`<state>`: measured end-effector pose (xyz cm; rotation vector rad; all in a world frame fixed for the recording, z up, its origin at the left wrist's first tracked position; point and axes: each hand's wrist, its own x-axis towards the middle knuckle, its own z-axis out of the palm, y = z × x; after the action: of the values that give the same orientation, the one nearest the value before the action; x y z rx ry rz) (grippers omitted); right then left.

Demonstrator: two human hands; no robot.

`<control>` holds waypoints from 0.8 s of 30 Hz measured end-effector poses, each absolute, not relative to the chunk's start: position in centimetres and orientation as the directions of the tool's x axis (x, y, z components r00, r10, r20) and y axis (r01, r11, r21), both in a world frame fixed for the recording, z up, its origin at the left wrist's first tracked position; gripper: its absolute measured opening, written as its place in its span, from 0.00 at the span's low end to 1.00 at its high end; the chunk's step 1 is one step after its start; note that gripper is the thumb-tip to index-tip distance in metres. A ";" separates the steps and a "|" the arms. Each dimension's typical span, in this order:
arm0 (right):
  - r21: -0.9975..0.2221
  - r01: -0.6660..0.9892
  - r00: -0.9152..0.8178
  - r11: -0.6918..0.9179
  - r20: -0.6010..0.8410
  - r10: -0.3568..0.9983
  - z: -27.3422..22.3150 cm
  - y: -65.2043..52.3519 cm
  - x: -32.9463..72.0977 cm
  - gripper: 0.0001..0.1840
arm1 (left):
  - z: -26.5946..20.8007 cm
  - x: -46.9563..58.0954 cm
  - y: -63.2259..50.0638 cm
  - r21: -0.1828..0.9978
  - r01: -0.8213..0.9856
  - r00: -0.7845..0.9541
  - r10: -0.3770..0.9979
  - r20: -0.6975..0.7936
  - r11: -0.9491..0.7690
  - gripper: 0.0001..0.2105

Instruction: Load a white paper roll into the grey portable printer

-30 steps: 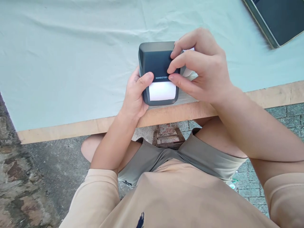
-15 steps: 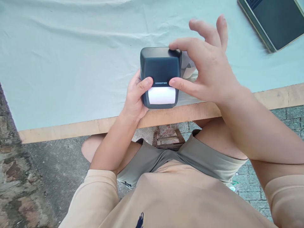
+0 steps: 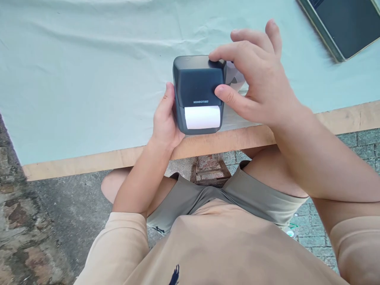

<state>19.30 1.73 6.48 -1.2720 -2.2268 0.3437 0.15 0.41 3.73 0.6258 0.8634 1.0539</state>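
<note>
A dark label printer (image 3: 198, 85) with "NIIMBOT" lettering is held over the table's near edge. A strip of blank white label paper (image 3: 202, 117) shows in its lower front. My left hand (image 3: 166, 118) supports the printer from the left and below; its thumb lies along the side and the other fingers are hidden behind. My right hand (image 3: 261, 75) grips the printer's right side, index fingertip at the top back corner and thumb on the front face, with the remaining fingers raised. Partly covered by the printer and right hand is a whitish object (image 3: 234, 75), its kind unclear.
A pale green cloth (image 3: 89, 87) covers the table, leaving its wooden edge (image 3: 89, 162) bare. A dark-screened tablet-like device (image 3: 347, 29) lies at the far right. Below the edge are my legs and a small wooden stool (image 3: 210, 174).
My left thumb has lifted off the printer's front and moved to its left side. My right thumb has slid slightly up the front face. The printer has shifted slightly up.
</note>
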 end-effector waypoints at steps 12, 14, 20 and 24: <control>-0.461 0.717 -0.433 0.523 0.292 0.853 6.4 1.9 19.5 0.23 | 2.4 0.0 0.5 0.844 -0.436 0.154 0.950 -0.272 0.313 0.18; -0.458 0.698 -0.478 0.550 0.274 0.835 6.4 2.0 19.8 0.28 | 2.4 0.1 0.5 0.846 -0.437 0.135 0.952 -0.276 0.307 0.18; -0.384 0.735 -0.423 0.559 0.385 0.821 7.1 2.4 20.1 0.29 | 2.4 0.4 0.4 0.859 -0.403 0.106 0.948 -0.299 0.316 0.18; -0.485 0.813 -0.060 0.323 0.483 0.873 8.0 2.0 19.0 0.19 | 2.3 0.3 0.3 0.857 -0.385 0.089 0.938 -0.334 0.341 0.18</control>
<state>18.99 2.04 7.96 -1.4914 -1.8682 0.1068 0.32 0.33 2.33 0.6710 1.0434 1.1028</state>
